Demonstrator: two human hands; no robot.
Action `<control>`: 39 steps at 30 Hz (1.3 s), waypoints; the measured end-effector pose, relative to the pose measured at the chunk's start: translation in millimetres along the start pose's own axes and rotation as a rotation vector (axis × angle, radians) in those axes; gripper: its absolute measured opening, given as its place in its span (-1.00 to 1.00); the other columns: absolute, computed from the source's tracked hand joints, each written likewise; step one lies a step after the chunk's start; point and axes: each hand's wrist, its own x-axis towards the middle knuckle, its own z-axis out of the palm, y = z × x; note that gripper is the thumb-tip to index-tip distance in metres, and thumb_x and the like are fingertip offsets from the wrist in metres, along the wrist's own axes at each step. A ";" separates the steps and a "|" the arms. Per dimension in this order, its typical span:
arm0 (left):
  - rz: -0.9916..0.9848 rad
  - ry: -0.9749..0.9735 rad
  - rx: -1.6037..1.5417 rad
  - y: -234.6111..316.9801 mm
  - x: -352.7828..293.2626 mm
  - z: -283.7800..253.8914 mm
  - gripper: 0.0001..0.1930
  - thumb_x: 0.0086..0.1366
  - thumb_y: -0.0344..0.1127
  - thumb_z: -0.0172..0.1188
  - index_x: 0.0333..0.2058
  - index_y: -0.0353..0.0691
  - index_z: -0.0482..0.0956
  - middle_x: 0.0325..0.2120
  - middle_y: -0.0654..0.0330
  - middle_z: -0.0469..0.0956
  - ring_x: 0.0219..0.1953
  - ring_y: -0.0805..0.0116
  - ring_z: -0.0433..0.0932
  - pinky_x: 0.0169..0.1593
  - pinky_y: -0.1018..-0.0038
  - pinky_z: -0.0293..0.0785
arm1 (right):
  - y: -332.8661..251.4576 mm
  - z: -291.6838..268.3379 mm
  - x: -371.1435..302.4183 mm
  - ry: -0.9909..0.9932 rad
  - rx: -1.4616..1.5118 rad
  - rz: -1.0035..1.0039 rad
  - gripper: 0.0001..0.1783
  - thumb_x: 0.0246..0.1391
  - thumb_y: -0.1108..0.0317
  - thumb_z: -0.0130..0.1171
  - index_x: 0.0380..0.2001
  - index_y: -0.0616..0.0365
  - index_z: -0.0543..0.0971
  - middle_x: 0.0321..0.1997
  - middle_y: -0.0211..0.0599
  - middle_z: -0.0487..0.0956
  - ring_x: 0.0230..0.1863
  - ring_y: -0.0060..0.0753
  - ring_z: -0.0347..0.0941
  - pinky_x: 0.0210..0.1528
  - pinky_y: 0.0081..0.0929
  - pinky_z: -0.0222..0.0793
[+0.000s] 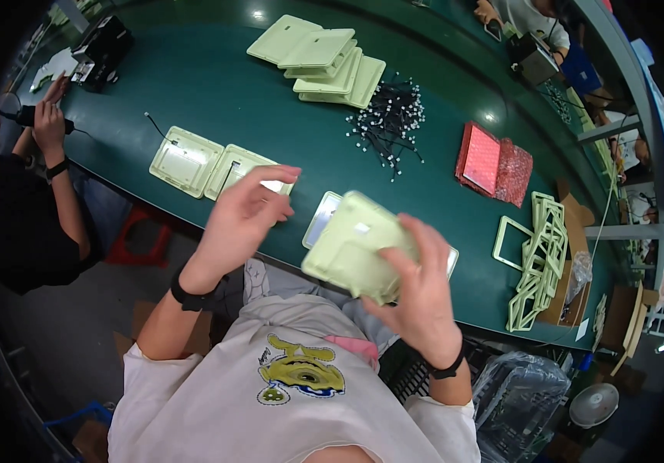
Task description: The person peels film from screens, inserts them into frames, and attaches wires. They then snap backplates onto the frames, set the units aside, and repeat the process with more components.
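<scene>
My right hand (424, 289) grips a pale green plastic housing shell (363, 239) by its right side, lifted and tilted over the table's near edge. Partly hidden beneath it lies a pale green-edged piece with a greyish panel (320, 218). My left hand (247, 212) hovers to the left of the shell, fingers apart and nothing visible in them. Just beyond it lies an open green shell (233, 163), partly covered by the hand. Touching that one on the left is another open shell (185, 160) with a thin black cable sticking out.
Green shells (336, 65) are stacked at the back, beside a heap of black cables with white connectors (390, 116). Red bubble-wrap pouches (494, 162) lie to the right, near a pile of green frames (536, 255) and a cardboard box (571, 270). Other people work at left and far right.
</scene>
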 end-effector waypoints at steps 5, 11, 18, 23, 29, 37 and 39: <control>0.044 -0.262 0.141 -14.7 19.2 32.0 -0.68 0.47 -0.53 0.18 0.16 -0.34 0.62 0.20 0.07 0.61 -0.07 0.38 0.70 0.06 0.43 0.63 | -5.0 20.2 1.0 -0.039 -0.067 -0.025 -0.01 -0.41 0.48 0.68 0.18 0.05 0.39 0.46 0.15 0.27 0.40 0.38 0.26 0.37 0.17 0.35; -0.055 -0.429 0.045 -46.3 40.0 35.1 -0.71 0.42 -0.57 0.22 0.09 -0.38 0.70 -0.03 0.16 0.72 -0.12 0.47 0.68 0.02 0.51 0.60 | 3.8 25.5 1.8 -0.077 -0.018 0.023 -0.01 -0.42 0.49 0.68 0.17 0.07 0.39 0.47 0.15 0.24 0.38 0.39 0.26 0.37 0.18 0.35; -0.089 -0.432 -0.024 -48.9 44.8 29.7 -0.70 0.43 -0.58 0.20 0.10 -0.37 0.69 -0.09 0.16 0.73 -0.12 0.48 0.68 0.01 0.52 0.60 | 10.1 32.7 8.0 -0.089 0.013 0.053 -0.06 -0.40 0.48 0.68 0.14 0.13 0.41 0.46 0.13 0.26 0.38 0.38 0.26 0.37 0.17 0.36; -0.118 -0.228 0.166 -21.1 39.3 10.8 -0.47 0.36 -0.52 0.31 0.30 -0.32 0.53 0.24 0.03 0.58 0.13 0.29 0.62 0.21 0.40 0.55 | 21.6 41.9 16.6 -0.182 -0.007 0.066 -0.11 -0.33 0.44 0.68 0.14 0.18 0.44 0.43 0.12 0.29 0.38 0.31 0.28 0.37 0.11 0.37; 0.361 -0.501 0.894 -21.6 33.7 10.3 -0.13 0.11 -0.43 0.54 0.39 -0.38 0.33 0.42 -0.07 0.34 0.37 0.00 0.43 0.42 0.17 0.37 | 32.5 57.2 16.9 -0.314 -0.009 0.094 -0.10 -0.27 0.37 0.68 0.19 0.21 0.45 0.41 0.15 0.32 0.38 0.27 0.30 0.41 0.07 0.36; 0.387 -0.626 0.998 -32.8 46.3 23.2 -0.01 -0.21 -0.39 0.69 0.27 -0.42 0.41 0.40 -0.08 0.35 0.41 -0.07 0.37 0.44 0.13 0.34 | 35.1 50.2 15.2 -0.363 -0.073 0.079 -0.03 -0.24 0.32 0.70 0.29 0.15 0.44 0.51 0.17 0.28 0.50 0.32 0.23 0.55 0.11 0.21; 0.408 -0.634 0.991 -32.0 49.5 21.8 -0.02 -0.24 -0.38 0.70 0.24 -0.41 0.43 0.38 -0.07 0.38 0.41 -0.07 0.38 0.43 0.14 0.36 | 37.1 48.7 15.1 -0.382 -0.064 0.088 -0.03 -0.24 0.32 0.69 0.30 0.13 0.44 0.53 0.16 0.28 0.51 0.29 0.23 0.56 0.11 0.19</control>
